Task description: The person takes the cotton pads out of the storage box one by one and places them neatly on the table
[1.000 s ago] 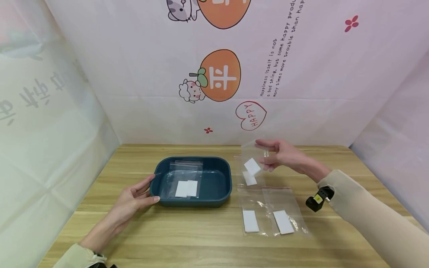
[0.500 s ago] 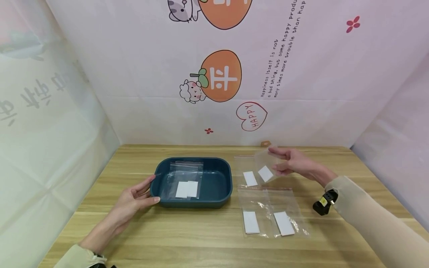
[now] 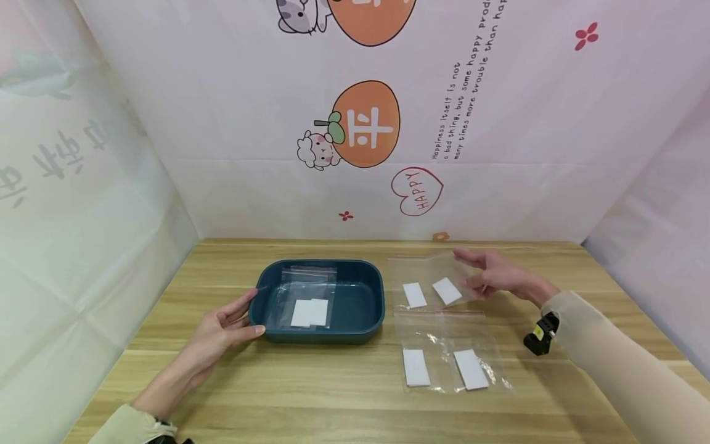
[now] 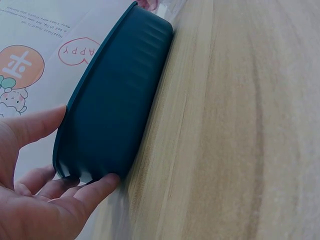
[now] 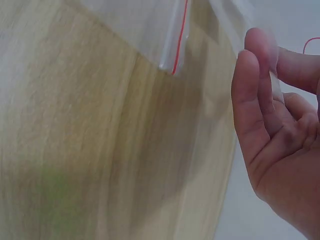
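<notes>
A dark blue-green plastic box (image 3: 318, 337) stands on the table. My left hand (image 3: 213, 339) grips its left end, thumb and fingers on the rim and wall; the left wrist view shows them on the box's outer side (image 4: 115, 90). Two overlapping clear zip bags (image 3: 304, 290) with white cards lie inside. Right of the box, my right hand (image 3: 493, 274) pinches the right edge of a clear zip bag (image 3: 440, 271) holding a tilted white card. It lies low beside another zip bag (image 3: 405, 274). In the right wrist view, thin plastic (image 5: 232, 22) runs into the fingers.
Two more zip bags with white cards, one left (image 3: 416, 333) and one right (image 3: 471, 330), lie in the nearer row on the wooden table (image 3: 333, 394). A printed cloth (image 3: 249, 123) hangs behind the table; pale cloth sides (image 3: 83, 203) flank it.
My right hand has moved right and down with the pinched bag, drawing it off the bag beneath to lie beside it. My left hand and the box stay in place.
</notes>
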The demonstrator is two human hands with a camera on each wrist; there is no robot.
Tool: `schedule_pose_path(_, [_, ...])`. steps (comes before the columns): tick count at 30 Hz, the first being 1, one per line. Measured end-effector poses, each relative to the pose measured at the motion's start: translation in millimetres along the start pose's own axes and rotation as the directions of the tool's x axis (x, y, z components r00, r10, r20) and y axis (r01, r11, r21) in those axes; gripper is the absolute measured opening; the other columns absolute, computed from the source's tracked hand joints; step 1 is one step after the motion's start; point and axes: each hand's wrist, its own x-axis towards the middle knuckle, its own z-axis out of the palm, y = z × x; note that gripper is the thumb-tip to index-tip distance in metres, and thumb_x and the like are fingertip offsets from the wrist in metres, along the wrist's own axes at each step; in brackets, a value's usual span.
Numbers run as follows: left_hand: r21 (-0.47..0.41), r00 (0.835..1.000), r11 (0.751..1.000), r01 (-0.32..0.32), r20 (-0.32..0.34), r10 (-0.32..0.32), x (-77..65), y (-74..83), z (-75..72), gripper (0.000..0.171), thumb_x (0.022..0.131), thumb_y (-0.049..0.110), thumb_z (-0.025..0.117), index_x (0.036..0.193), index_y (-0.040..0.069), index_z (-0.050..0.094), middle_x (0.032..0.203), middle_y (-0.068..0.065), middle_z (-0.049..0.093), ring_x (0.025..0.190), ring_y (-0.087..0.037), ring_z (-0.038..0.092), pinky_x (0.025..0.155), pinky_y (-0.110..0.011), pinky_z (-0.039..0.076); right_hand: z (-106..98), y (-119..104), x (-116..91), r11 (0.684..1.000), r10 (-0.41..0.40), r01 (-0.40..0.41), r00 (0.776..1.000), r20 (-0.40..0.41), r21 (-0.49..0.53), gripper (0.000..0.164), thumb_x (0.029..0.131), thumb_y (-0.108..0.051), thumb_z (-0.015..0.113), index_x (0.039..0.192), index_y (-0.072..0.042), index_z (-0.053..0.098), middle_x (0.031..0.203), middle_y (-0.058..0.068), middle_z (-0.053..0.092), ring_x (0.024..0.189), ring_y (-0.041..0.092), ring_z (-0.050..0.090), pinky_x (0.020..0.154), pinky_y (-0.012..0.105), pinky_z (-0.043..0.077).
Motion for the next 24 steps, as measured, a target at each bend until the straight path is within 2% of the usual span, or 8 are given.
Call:
schedule_pose_path(5, [-0.004, 1.0, 1.0, 0.003, 0.005, -0.003, -0.2, -0.8, -0.2, 0.09, 0.095, 0.014, 0.081, 0.167, 0.009, 0.028, 0.173, -0.009, 0.02, 0.156, -0.039, 0.023, 0.115, -0.033, 0.036, 2, 6, -1, 0.999, 0.003, -0.003, 1.0, -0.008, -0.04, 0.096, 0.092, -0.002, 0.075, 0.167, 0.0, 0.015, 0.17, 0.027, 0.015, 0.064, 0.021, 0.059, 0.054, 0.033, 0.056])
schedule_pose_path(6, [-0.005, 1.0, 1.0, 0.003, 0.003, -0.003, -0.2, -1.0, -0.3, 0.09, 0.094, 0.014, 0.081, 0.167, 0.009, 0.028, 0.173, -0.009, 0.021, 0.156, -0.038, 0.024, 0.115, -0.032, 0.036, 3, 6, -1, 0.999, 0.009, -0.009, 1.0, -0.011, -0.05, 0.096, 0.092, -0.003, 0.076, 0.167, 0.0, 0.016, 0.167, 0.031, 0.024, 0.064, 0.022, 0.06, 0.054, 0.034, 0.056])
schedule_pose_path(9, [-0.006, 1.0, 1.0, 0.001, 0.0, -0.001, 0.1, -1.5, -0.3, 0.09, 0.094, 0.015, 0.082, 0.167, 0.008, 0.029, 0.173, -0.008, 0.022, 0.155, -0.038, 0.024, 0.114, -0.031, 0.037, 4, 9, -1, 0.995, 0.006, -0.008, 1.0, -0.023, -0.098, 0.096, 0.093, -0.008, 0.079, 0.166, 0.002, 0.018, 0.162, 0.036, 0.03, 0.063, 0.024, 0.061, 0.052, 0.036, 0.057])
schedule_pose_path(12, [-0.01, 1.0, 1.0, 0.001, -0.004, -0.001, 0.3, -1.8, -0.3, 0.09, 0.094, 0.014, 0.082, 0.167, 0.008, 0.029, 0.172, -0.008, 0.023, 0.155, -0.037, 0.025, 0.114, -0.031, 0.037, 6, 10, 0, 0.989, 0.0, -0.005, 0.999, -0.033, -0.149, 0.094, 0.093, -0.011, 0.08, 0.164, 0.004, 0.02, 0.159, 0.039, 0.03, 0.062, 0.025, 0.061, 0.051, 0.038, 0.057])
schedule_pose_path(13, [-0.011, 1.0, 1.0, 0.001, -0.005, -0.001, 0.3, -1.9, -0.2, 0.089, 0.094, 0.013, 0.081, 0.166, 0.008, 0.029, 0.172, -0.008, 0.023, 0.155, -0.037, 0.025, 0.114, -0.031, 0.037, 6, 11, 1, 0.987, -0.007, 0.001, 0.999, -0.036, -0.164, 0.094, 0.094, -0.012, 0.081, 0.164, 0.005, 0.021, 0.163, 0.037, 0.023, 0.062, 0.025, 0.062, 0.051, 0.039, 0.058])
schedule_pose_path(16, [-0.013, 1.0, 1.0, 0.002, -0.009, -0.003, 0.2, -1.5, -0.2, 0.089, 0.094, 0.012, 0.081, 0.166, 0.007, 0.029, 0.172, -0.009, 0.023, 0.155, -0.036, 0.025, 0.115, -0.031, 0.036, 6, 11, 2, 0.982, -0.011, 0.002, 0.999, -0.045, -0.191, 0.093, 0.094, -0.013, 0.081, 0.164, 0.005, 0.022, 0.163, 0.037, 0.02, 0.06, 0.024, 0.061, 0.05, 0.039, 0.057])
schedule_pose_path(24, [-0.026, 1.0, 1.0, 0.007, -0.002, -0.007, -0.7, 0.2, 0.2, 0.089, 0.095, 0.014, 0.081, 0.167, 0.01, 0.029, 0.172, -0.016, 0.021, 0.153, -0.043, 0.028, 0.108, -0.029, 0.046, 5, 12, 4, 0.973, -0.007, -0.009, 0.998, -0.069, -0.232, 0.092, 0.09, -0.013, 0.085, 0.161, 0.006, 0.03, 0.159, 0.041, 0.028, 0.049, 0.016, 0.051, 0.048, 0.035, 0.055])
